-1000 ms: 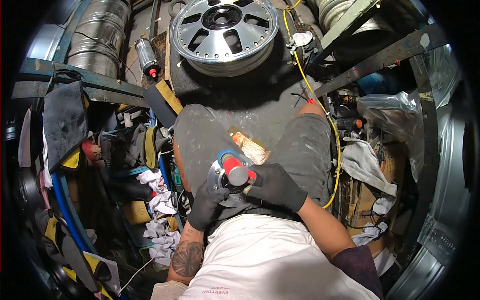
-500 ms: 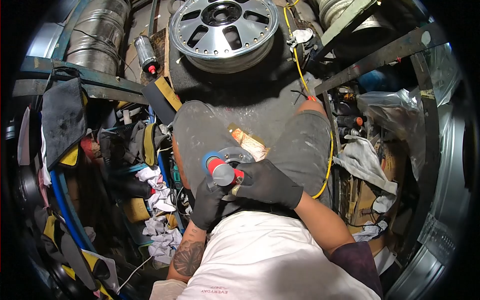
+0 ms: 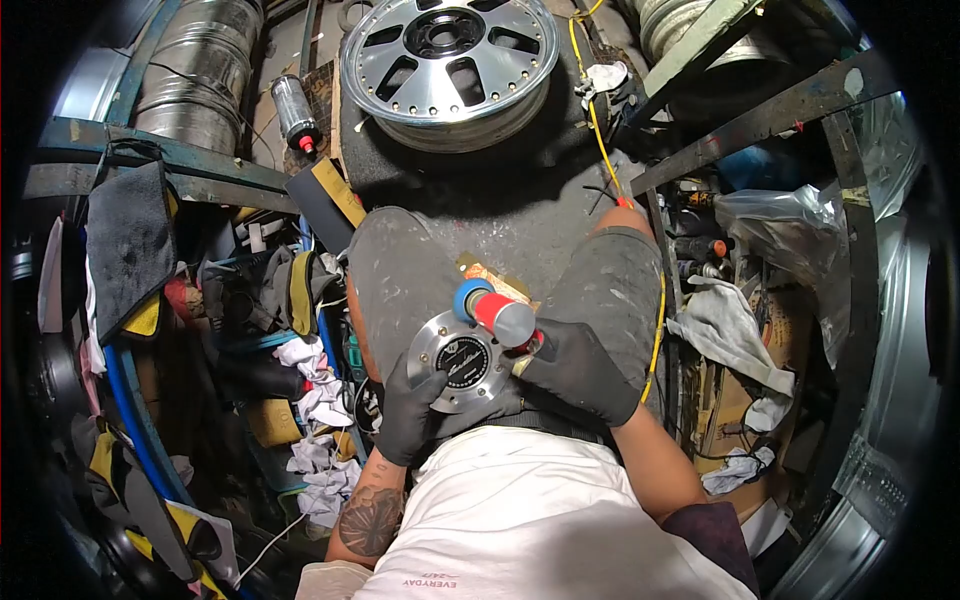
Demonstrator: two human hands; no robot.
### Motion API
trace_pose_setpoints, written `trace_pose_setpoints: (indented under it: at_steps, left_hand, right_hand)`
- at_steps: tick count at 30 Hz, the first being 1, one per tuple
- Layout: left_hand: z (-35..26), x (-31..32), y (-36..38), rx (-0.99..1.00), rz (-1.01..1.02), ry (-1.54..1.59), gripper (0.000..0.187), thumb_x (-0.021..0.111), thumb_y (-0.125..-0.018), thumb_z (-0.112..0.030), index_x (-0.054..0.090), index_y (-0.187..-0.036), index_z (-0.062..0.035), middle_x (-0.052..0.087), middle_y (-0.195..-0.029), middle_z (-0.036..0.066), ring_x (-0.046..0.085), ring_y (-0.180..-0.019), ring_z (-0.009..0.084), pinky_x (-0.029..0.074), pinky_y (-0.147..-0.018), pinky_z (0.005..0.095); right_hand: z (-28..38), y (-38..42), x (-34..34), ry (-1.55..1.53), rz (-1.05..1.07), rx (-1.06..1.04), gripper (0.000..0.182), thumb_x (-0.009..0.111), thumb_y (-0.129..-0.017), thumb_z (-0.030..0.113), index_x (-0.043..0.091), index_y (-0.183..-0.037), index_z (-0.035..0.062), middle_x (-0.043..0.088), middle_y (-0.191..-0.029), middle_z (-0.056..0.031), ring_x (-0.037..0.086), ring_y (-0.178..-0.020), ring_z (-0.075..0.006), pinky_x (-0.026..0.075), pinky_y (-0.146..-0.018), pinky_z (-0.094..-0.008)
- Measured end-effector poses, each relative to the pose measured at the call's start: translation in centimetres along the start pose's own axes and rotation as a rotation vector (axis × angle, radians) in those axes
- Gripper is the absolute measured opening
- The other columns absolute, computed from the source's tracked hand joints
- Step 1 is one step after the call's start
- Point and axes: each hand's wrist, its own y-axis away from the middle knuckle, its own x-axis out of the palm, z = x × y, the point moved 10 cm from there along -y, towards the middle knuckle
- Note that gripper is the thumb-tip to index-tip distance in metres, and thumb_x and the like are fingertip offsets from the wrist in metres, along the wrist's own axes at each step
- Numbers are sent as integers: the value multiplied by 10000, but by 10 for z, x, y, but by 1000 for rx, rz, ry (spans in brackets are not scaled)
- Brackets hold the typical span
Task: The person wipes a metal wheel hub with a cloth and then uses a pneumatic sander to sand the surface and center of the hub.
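My left hand [image 3: 408, 408], in a black glove, grips the left edge of a round silver metal disc [image 3: 428, 350] over my lap. The disc has a black lettered centre and small bolts or holes around it. My right hand [image 3: 580, 372], also gloved in black, is wrapped round a red and silver handheld tool [image 3: 500, 314] with a blue round pad [image 3: 468, 298]. The tool's head is above the upper right part of the disc. Whether the pad touches the disc, I cannot tell.
A polished wheel rim [image 3: 450, 75] lies on a dark surface ahead. A yellow hose [image 3: 603, 145] runs down the right side. Metal frames, cloths and plastic bags stand at the right; crumpled paper [image 3: 322, 395] and pads at the left. A clear bottle [image 3: 294, 112] lies upper left.
The tool and my right hand have moved right, uncovering the disc's lettered centre. The disc now faces up more fully, with my left hand at its left edge.
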Motion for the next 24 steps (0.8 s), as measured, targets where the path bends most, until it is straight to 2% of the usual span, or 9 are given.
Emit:
trace_pose_setpoints:
  at_steps: [2, 5, 8, 11, 13, 16, 19, 23, 24]
  left_hand:
    - [-3, -4, -2, -2, -16, -133, 542, 663, -962, -89, 472, -1454, 36, 646, -1327, 144, 650, -1205, 222, 531, -1042, 367]
    - [-3, -2, -4, -18, 66, -218, 552, 666, -960, -78, 466, -1463, 31, 645, -1327, 127, 643, -1209, 212, 524, -1047, 360]
    - [-2, -5, -6, -14, 66, -186, 567, 583, -980, 11, 403, -1517, 22, 629, -1362, 142, 648, -1223, 224, 538, -1039, 364]
    - [2, -9, -4, -70, 65, -223, 600, 581, -977, 23, 375, -1540, 21, 617, -1382, 144, 641, -1236, 223, 530, -1055, 372]
    - [1, -10, -3, -64, 37, -204, 542, 610, -978, -26, 434, -1487, 28, 636, -1346, 127, 653, -1205, 210, 543, -1028, 359]
    - [-2, -2, -2, -59, 43, -145, 568, 596, -970, 7, 412, -1507, 25, 619, -1374, 140, 648, -1219, 223, 529, -1054, 371]
    - [-3, 3, -5, -43, 75, -83, 600, 596, -960, 25, 397, -1526, 21, 606, -1399, 149, 641, -1234, 231, 516, -1077, 381]
    - [-4, -7, -7, 83, 68, -209, 500, 619, -986, -64, 480, -1456, 31, 642, -1324, 139, 660, -1177, 196, 557, -984, 336]
    - [-5, -9, -5, 74, 46, -278, 502, 624, -989, -76, 480, -1457, 34, 641, -1326, 142, 660, -1172, 196, 557, -979, 336]
  right_hand:
    - [-5, 1, 8, -20, 52, 43, 379, 786, -821, 246, 719, -1115, 16, 742, -905, -192, 736, -814, -325, 559, -776, -391]
    - [-18, -5, 23, 61, 48, 43, 364, 802, -840, 222, 726, -1128, 15, 748, -931, -161, 723, -811, -216, 553, -784, -352]
    - [-14, -8, 36, 35, 72, -26, 378, 809, -835, 233, 722, -1129, 11, 745, -913, -167, 719, -800, -233, 552, -786, -380]
    - [-15, -11, 39, 90, 74, -22, 406, 804, -829, 258, 711, -1137, 11, 745, -905, -165, 721, -796, -257, 551, -782, -398]
    - [-11, -15, 30, 119, 30, 25, 415, 801, -822, 265, 707, -1138, 12, 740, -899, -171, 722, -788, -282, 551, -774, -400]
    - [-20, -18, 31, 36, 25, 61, 424, 804, -786, 312, 708, -1073, 15, 722, -891, -225, 709, -823, -394, 544, -781, -447]
    - [-16, -14, 40, 86, 92, -53, 426, 799, -791, 313, 707, -1078, 12, 721, -878, -227, 713, -825, -391, 541, -776, -448]
    - [-16, -4, 38, 19, 124, -70, 404, 782, -811, 285, 702, -1092, 6, 711, -883, -219, 701, -786, -340, 535, -763, -422]
    - [-17, 1, 38, -89, 172, -45, 352, 760, -868, 255, 706, -1116, 11, 710, -849, -141, 672, -740, -215, 525, -724, -364]
